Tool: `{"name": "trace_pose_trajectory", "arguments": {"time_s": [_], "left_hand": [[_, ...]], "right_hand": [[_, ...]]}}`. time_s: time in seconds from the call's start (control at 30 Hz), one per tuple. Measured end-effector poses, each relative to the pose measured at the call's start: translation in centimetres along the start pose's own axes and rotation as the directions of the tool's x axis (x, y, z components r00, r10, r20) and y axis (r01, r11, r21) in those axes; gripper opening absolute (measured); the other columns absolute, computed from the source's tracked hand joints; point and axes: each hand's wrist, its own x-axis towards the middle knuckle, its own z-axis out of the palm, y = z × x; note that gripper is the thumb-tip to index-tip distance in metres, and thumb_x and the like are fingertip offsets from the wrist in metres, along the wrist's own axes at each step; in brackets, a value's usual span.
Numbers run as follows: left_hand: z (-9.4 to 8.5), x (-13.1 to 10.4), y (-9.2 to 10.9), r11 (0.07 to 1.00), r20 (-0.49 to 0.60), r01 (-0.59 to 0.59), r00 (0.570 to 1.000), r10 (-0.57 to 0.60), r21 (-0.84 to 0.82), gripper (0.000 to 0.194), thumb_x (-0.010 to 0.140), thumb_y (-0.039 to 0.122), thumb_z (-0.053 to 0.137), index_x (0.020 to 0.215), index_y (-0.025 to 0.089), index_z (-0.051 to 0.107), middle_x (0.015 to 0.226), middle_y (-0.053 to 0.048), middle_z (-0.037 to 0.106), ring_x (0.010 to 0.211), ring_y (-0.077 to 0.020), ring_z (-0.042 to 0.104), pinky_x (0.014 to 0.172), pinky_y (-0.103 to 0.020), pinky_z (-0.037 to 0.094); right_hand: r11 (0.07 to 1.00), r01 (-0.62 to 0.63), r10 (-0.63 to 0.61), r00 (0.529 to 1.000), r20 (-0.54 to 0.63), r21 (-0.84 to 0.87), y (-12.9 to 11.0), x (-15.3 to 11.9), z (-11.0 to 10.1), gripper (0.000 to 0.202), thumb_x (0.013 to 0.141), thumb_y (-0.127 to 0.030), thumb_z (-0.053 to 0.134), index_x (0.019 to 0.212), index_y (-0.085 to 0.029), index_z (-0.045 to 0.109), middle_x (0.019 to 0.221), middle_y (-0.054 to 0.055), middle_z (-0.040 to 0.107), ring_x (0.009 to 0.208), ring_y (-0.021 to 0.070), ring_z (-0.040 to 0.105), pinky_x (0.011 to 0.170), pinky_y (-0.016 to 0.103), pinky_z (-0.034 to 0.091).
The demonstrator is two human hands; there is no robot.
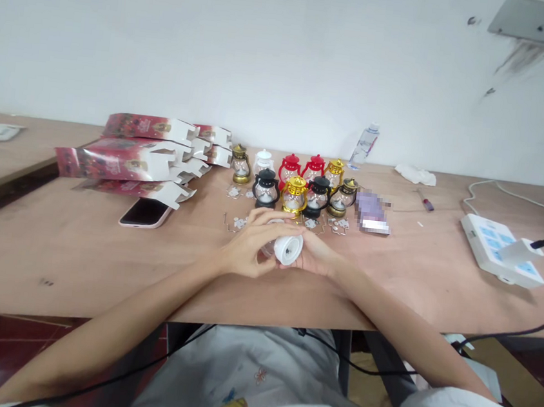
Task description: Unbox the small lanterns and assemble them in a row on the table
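A small white lantern (288,250) lies tilted between my two hands, its round base turned toward me. My left hand (250,246) wraps round its body from the left, fingers reaching over the top. From the right, my right hand (315,253) closes on the base and side, with part of its fingers hidden behind the lantern. Just beyond my hands stand several small lanterns, among them a gold one (294,196), a black one (266,189) and a red one (290,170). Small metal wire handles and white bits (339,225) lie in front of them.
Red printed boxes (111,161) with open flaps are stacked at the left, beside a phone (144,212). A water bottle (365,145), a purple pack (371,212), a tissue (415,174) and a screwdriver (427,204) lie behind. At the right sits a power strip (491,243) with cables.
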Motion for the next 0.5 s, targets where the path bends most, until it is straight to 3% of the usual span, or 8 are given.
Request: {"name": "trace_pose_trajectory", "arguments": {"time_s": [0.1,0.2,0.3,0.33,0.4,0.43,0.5], "left_hand": [[0.05,0.1,-0.2,0.998,-0.024,0.033,0.999,-0.031,0.048,0.052,0.074,0.017,0.057,0.126,0.026,0.052,0.128,-0.007,0.06,0.125,-0.0278,0.047,0.103,-0.047,0.031],[-0.07,0.17,-0.1,0.989,-0.088,0.126,0.989,-0.119,0.08,0.047,0.079,0.017,0.053,0.125,0.023,0.051,0.128,-0.008,0.059,0.123,-0.0257,0.049,0.103,-0.045,0.033],[0.07,0.15,-0.19,0.963,-0.194,0.266,0.944,-0.268,-0.039,0.043,0.078,0.016,0.054,0.121,0.021,0.053,0.127,-0.01,0.058,0.12,-0.024,0.05,0.103,-0.043,0.037],[0.21,0.15,-0.29,0.933,-0.235,0.332,0.904,-0.358,-0.141,0.042,0.077,0.017,0.056,0.119,0.02,0.053,0.125,-0.01,0.058,0.118,-0.0235,0.051,0.101,-0.042,0.039],[0.54,0.26,-0.51,0.785,-0.257,0.45,0.772,-0.582,-0.427,0.04,0.073,0.019,0.061,0.113,0.019,0.055,0.12,-0.01,0.059,0.113,-0.0222,0.055,0.099,-0.04,0.043],[0.68,0.38,-0.59,0.656,-0.211,0.484,0.688,-0.694,-0.579,0.039,0.071,0.019,0.063,0.109,0.018,0.056,0.117,-0.01,0.06,0.109,-0.0214,0.058,0.098,-0.039,0.044],[0.84,0.77,-0.61,0.309,0.012,0.502,0.538,-0.843,-0.808,0.032,0.07,0.018,0.064,0.101,0.014,0.058,0.11,-0.01,0.065,0.101,-0.0198,0.062,0.097,-0.037,0.046]], "right_hand": [[0.993,0.094,-0.087,0.993,-0.084,0.073,-0.06,-0.02,0.07,0.022,0.093,-0.026,0.039,0.086,-0.015,0.057,0.067,0.001,0.065,0.06,0.0129,0.063,0.05,0.024,0.056],[0.975,0.194,-0.182,0.978,-0.103,0.111,-0.26,-0.23,0.23,0.018,0.09,-0.031,0.045,0.091,-0.017,0.057,0.069,0.0,0.066,0.063,0.0143,0.064,0.054,0.027,0.058],[0.94,0.327,-0.317,0.943,-0.103,0.1,-0.46,-0.45,0.36,0.019,0.084,-0.033,0.051,0.096,-0.02,0.057,0.078,0.002,0.069,0.076,0.0181,0.067,0.065,0.034,0.06],[0.924,0.37,-0.36,0.927,-0.107,0.094,-0.5,-0.48,0.35,0.019,0.082,-0.033,0.053,0.096,-0.02,0.056,0.082,0.002,0.069,0.081,0.0193,0.067,0.069,0.036,0.06],[0.892,0.447,-0.437,0.891,-0.122,0.071,-0.51,-0.42,0.23,0.02,0.078,-0.033,0.057,0.094,-0.022,0.054,0.09,0.002,0.07,0.091,0.021,0.066,0.076,0.039,0.059],[0.871,0.488,-0.479,0.867,-0.135,0.046,-0.47,-0.35,0.11,0.022,0.076,-0.034,0.058,0.094,-0.023,0.053,0.094,0.002,0.069,0.095,0.0213,0.065,0.079,0.039,0.058],[0.811,0.583,-0.583,0.796,-0.162,-0.055,-0.34,-0.19,-0.17,0.028,0.074,-0.034,0.061,0.099,-0.025,0.051,0.101,0.001,0.068,0.1,0.0213,0.064,0.083,0.04,0.057]]}}
